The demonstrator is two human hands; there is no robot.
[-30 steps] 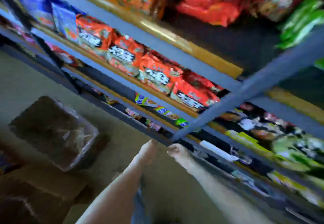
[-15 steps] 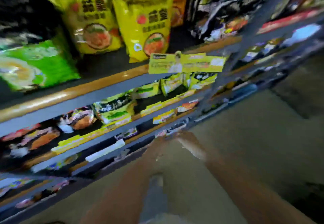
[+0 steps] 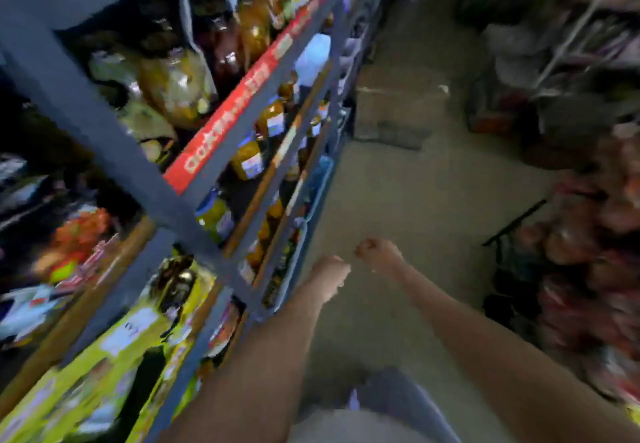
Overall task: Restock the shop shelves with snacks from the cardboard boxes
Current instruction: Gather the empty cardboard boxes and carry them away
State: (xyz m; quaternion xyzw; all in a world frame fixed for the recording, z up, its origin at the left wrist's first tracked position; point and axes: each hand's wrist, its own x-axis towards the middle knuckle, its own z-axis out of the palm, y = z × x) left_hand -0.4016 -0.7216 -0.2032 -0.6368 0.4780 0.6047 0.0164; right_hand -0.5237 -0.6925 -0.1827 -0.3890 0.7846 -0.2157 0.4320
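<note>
- Nearest you, both bare forearms reach forward over the floor (image 3: 415, 200), with grey clothing (image 3: 398, 397) low between them.
- Your left hand (image 3: 330, 274) hangs just off the front edge of the shelving (image 3: 104, 137), level with its lower shelves. Its fingers are tucked under and blurred, so I cannot tell whether they grip anything.
- Your right hand (image 3: 379, 254) is balled into a fist and holds nothing. It is just beside the left one, with a small gap between them.
- On your left the grey metal shelving runs away from you, its front edge lining the aisle. Yellow packets (image 3: 86, 390) fill the near lower shelf. Further along stand bottles (image 3: 247, 158) with amber contents, under a red strip (image 3: 239, 110) on a shelf's front edge.
- On your right a heap of reddish bags (image 3: 588, 255) crowds the aisle's other side.
- Between the shelf edge and that heap, a band of bare floor lies open ahead of your hands.
- Farthest off, the cardboard box (image 3: 398, 106) sits on the floor right beside the shelving's front edge, well apart from both hands. It takes the left part of the aisle, and bare floor shows to its right. It is too blurred to tell whether its flaps are open.
</note>
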